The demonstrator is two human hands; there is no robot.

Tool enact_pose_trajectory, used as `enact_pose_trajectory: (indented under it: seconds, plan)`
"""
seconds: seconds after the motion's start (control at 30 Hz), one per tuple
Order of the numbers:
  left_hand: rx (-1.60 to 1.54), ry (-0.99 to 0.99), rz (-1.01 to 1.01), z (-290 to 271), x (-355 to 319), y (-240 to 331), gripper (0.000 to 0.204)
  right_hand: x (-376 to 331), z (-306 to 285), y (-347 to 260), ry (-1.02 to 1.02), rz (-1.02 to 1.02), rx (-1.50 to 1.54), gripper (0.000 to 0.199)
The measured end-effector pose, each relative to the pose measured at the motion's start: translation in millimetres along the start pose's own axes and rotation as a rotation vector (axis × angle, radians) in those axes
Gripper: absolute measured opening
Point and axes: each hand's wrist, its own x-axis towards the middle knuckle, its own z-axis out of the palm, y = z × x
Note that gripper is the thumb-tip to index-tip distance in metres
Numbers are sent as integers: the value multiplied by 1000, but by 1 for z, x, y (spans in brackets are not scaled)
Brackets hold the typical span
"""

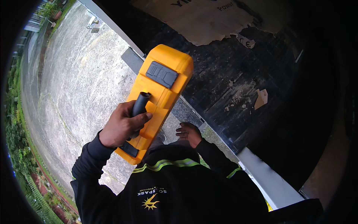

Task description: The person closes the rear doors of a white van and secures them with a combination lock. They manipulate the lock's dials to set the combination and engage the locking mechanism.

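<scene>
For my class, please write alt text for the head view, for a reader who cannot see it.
A left hand grips the black handle of a yellow-orange case with black latches. The right hand, apparently empty, is apart from it. Torn cardboard lies on a dark, dirty surface at upper right; pale ground is at left.

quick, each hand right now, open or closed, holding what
Left hand: closed around the black handle of the yellow case.
Right hand: loosely open, nothing visible in it.

Left hand (125, 122) curls closed — right hand (191, 134) hangs half-curled.
</scene>
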Motion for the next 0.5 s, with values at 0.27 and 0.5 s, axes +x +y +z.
enact_pose_trajectory:
  seconds: [0.27, 0.5]
  plan:
    - [-227, 506, -168, -187, -104, -200, 14, 55, -35, 72, 285, 82, -536, 36]
    - [-290, 725, -278, -353, -151, -436, 12, 37, -87, 180, 650, 167, -708, 29]
